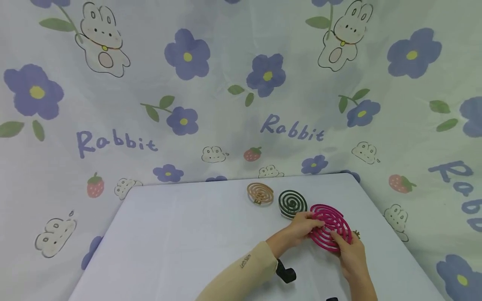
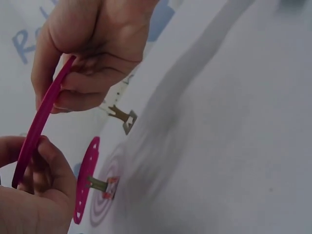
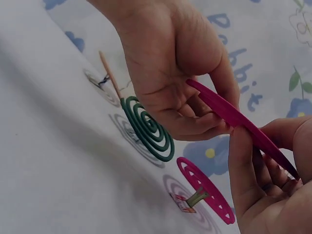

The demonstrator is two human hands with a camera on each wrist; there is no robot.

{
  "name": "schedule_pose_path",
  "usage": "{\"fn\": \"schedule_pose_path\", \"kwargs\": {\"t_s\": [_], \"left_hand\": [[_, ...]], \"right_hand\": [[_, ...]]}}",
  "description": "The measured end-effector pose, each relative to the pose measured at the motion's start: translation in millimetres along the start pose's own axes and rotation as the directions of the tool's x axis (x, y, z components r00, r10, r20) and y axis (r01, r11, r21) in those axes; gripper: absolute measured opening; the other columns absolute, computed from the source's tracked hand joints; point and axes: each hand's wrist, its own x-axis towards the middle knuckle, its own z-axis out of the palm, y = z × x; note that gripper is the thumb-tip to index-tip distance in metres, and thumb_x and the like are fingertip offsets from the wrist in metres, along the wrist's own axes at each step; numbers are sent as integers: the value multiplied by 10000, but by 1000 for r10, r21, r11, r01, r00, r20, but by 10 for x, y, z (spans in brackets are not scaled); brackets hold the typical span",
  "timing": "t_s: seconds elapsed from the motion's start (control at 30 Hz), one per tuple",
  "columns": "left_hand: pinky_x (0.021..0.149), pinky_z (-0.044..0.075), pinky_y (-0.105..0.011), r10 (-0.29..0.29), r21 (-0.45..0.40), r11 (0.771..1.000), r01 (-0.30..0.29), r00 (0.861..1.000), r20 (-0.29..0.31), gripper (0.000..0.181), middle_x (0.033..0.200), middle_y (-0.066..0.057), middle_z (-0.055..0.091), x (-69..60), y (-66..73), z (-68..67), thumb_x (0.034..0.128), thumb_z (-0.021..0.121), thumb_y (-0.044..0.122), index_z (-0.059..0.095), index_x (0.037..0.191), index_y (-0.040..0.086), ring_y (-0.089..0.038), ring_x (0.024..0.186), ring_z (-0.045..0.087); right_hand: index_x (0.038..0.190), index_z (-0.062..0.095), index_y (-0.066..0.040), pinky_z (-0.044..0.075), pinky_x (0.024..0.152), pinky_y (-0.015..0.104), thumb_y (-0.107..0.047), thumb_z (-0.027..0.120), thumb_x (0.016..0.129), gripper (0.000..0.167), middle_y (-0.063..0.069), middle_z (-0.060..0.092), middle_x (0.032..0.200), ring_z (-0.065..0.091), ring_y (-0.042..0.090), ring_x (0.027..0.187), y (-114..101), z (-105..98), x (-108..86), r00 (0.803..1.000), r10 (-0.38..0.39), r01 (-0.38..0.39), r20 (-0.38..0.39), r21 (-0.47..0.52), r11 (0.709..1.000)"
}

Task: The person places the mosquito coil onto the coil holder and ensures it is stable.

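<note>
A magenta mosquito coil (image 2: 41, 119) is held up between both hands, seen nearly edge-on in the wrist views. My left hand (image 1: 302, 225) pinches its left side between thumb and fingers. On its right side my right hand (image 1: 352, 251) grips the rim, thumb across the front face. A second magenta coil (image 3: 207, 190) sits on a small metal stand (image 3: 197, 197) just behind the held one. The dark green coil (image 1: 292, 204) stands left of it, close to my left hand. Beyond my right hand is a bare metal stand (image 2: 119, 117) with no coil on it.
A tan coil (image 1: 260, 193) on its stand is at the back of the white table (image 1: 180, 234). Black objects (image 1: 287, 274) show beside my left sleeve and at the bottom edge. A rabbit-and-flower printed curtain (image 1: 218, 104) hangs behind and around the table.
</note>
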Motion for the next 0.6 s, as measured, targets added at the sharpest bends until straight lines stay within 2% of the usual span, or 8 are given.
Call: {"fn": "schedule_pose_path", "kwargs": {"t_s": [0.17,0.4,0.6], "left_hand": [[734,553,-373,-10,17,1000,11,1000,-25,291,972,-33,614,69,56,92,841,747,103,665,1118,79,-178,813,582],[733,559,-366,-30,34,999,30,999,-18,156,917,-25,617,149,89,262,820,767,96,694,957,93,-162,781,600],[768,559,-414,-33,42,999,31,999,38,152,900,-30,625,157,166,349,827,758,98,684,960,106,-185,800,611]], "right_hand": [[1474,282,-13,547,786,271,-346,616,954,702,151,380,1395,593,-14,916,-62,-39,10,1000,-17,17,-19,-5,1000],[1377,361,-51,557,731,262,-298,642,940,575,65,460,1224,634,11,861,-108,-98,2,992,3,9,-127,91,996],[1232,437,-123,556,698,258,-312,666,915,434,46,459,1219,649,-4,824,-148,-119,-22,978,-6,43,-209,172,984]]}}
